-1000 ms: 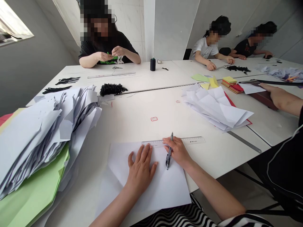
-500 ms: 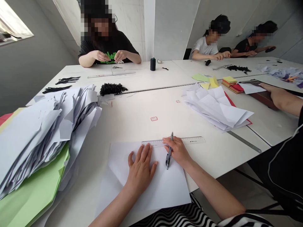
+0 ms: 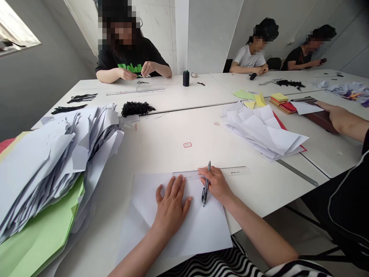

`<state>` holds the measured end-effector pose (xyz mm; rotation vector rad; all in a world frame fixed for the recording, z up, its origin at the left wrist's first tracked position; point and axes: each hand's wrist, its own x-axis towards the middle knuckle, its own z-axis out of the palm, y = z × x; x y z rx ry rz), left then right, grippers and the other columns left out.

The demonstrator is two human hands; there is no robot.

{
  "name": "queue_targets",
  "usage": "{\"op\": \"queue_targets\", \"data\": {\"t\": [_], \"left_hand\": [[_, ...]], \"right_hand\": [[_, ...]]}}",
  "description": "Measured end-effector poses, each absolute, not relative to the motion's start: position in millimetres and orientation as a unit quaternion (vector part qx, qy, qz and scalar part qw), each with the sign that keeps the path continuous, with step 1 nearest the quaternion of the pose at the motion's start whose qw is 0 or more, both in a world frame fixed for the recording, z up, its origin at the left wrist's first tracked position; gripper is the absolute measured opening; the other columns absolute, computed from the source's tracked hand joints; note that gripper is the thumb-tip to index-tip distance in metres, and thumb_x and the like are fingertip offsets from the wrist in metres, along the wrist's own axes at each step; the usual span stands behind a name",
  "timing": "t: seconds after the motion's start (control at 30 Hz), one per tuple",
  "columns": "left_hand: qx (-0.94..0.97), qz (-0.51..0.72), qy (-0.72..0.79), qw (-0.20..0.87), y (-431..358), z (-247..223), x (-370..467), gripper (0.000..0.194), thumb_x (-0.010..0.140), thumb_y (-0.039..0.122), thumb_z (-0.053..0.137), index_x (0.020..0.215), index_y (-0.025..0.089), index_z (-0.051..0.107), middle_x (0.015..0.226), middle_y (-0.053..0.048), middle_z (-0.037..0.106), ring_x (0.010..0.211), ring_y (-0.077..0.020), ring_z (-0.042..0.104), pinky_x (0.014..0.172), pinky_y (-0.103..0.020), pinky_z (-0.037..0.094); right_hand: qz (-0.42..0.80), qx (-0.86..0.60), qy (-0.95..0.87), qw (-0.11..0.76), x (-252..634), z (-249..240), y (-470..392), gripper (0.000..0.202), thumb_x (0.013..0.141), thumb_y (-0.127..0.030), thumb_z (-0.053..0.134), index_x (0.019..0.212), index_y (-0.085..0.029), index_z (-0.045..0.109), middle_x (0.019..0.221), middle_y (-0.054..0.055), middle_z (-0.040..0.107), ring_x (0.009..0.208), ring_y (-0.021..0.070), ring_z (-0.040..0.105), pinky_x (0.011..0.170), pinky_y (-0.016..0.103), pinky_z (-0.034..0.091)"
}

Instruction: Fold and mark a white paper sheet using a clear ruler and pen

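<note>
A white sheet of paper [image 3: 201, 227] lies on the table near its front edge. My left hand [image 3: 171, 206] rests flat on it with fingers spread, their tips touching a clear plastic ruler [image 3: 235, 171] along the paper's far edge. In my right hand [image 3: 216, 184] is a grey and black pen [image 3: 205, 190], its point directed away from me. The fingertips of that hand also touch the ruler. Part of the ruler's middle is covered by my right fingers.
At left stands a tall stack of white papers [image 3: 37, 165] above green sheets [image 3: 43, 242]. Folded white papers [image 3: 265, 130] and a metal ruler [image 3: 298, 173] lie to the right. A black bundle of cord [image 3: 137, 109] and a thread spool [image 3: 186, 78] sit farther back. Co-workers sit around.
My hands, the pen, the ruler and the paper stay in place. Across the table, co-workers' hands have shifted slightly; the one opposite has lowered a hand.
</note>
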<state>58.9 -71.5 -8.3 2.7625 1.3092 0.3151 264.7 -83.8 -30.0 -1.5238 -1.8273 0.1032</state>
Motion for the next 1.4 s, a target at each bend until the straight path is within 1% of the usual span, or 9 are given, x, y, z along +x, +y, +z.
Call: {"op": "queue_targets", "data": {"t": [0.17,0.37,0.5,0.6,0.97,1.17,1.4], "left_hand": [[0.900,0.097,0.425,0.034,-71.8,-7.7,59.2,0.053,0.089,0.038,0.034,0.139,0.021,0.026,0.142,-0.007,0.031,0.130,-0.0270,0.026,0.103,-0.054,0.012],[0.898,0.103,0.427,0.032,-71.6,-6.1,59.8,0.053,0.088,0.038,0.036,0.138,0.021,0.029,0.140,-0.008,0.035,0.129,-0.0279,0.029,0.103,-0.053,0.015],[0.899,0.105,0.424,0.031,-71.4,-7.0,59.2,0.053,0.088,0.039,0.036,0.138,0.021,0.029,0.140,-0.008,0.035,0.129,-0.0281,0.028,0.103,-0.053,0.015],[0.899,0.104,0.425,0.030,-71.4,-7.2,59.3,0.053,0.089,0.039,0.035,0.138,0.021,0.029,0.141,-0.008,0.035,0.129,-0.0281,0.028,0.102,-0.054,0.015],[0.899,0.094,0.426,0.030,-71.8,-6.1,60.0,0.051,0.090,0.038,0.032,0.137,0.019,0.030,0.143,-0.007,0.031,0.130,-0.0265,0.025,0.102,-0.053,0.012],[0.899,0.100,0.425,0.030,-71.3,-6.0,59.5,0.052,0.089,0.038,0.034,0.137,0.020,0.030,0.141,-0.008,0.034,0.129,-0.0278,0.028,0.102,-0.053,0.013],[0.900,0.098,0.424,0.022,-71.4,-7.0,59.6,0.052,0.089,0.039,0.034,0.137,0.020,0.030,0.142,-0.007,0.033,0.129,-0.0278,0.028,0.102,-0.053,0.013]], "right_hand": [[0.040,-0.595,-0.712,0.372,264.2,-29.8,-84.1,0.026,0.081,-0.011,0.050,0.102,-0.025,0.056,0.105,0.003,0.064,0.096,0.0191,0.058,0.083,0.039,0.045],[0.039,-0.597,-0.711,0.370,264.3,-28.8,-83.6,0.023,0.082,-0.014,0.050,0.100,-0.025,0.058,0.103,0.003,0.065,0.095,0.0191,0.059,0.083,0.038,0.045],[0.040,-0.597,-0.712,0.368,264.5,-29.3,-83.5,0.025,0.082,-0.014,0.049,0.103,-0.025,0.057,0.102,0.003,0.065,0.095,0.0191,0.059,0.082,0.038,0.046],[0.044,-0.596,-0.711,0.371,264.5,-29.3,-83.4,0.023,0.083,-0.015,0.049,0.102,-0.024,0.058,0.104,0.003,0.065,0.096,0.0198,0.059,0.083,0.038,0.045],[0.043,-0.599,-0.710,0.367,264.1,-29.9,-84.2,0.023,0.081,-0.012,0.051,0.100,-0.023,0.058,0.105,0.002,0.064,0.094,0.0182,0.058,0.083,0.037,0.044],[0.040,-0.597,-0.710,0.370,264.8,-31.0,-83.9,0.023,0.081,-0.012,0.051,0.100,-0.024,0.058,0.104,0.003,0.064,0.095,0.0181,0.058,0.083,0.037,0.045],[0.044,-0.599,-0.708,0.372,264.0,-30.6,-83.9,0.024,0.081,-0.011,0.052,0.100,-0.024,0.057,0.105,0.003,0.064,0.096,0.0182,0.058,0.084,0.037,0.044]]}}
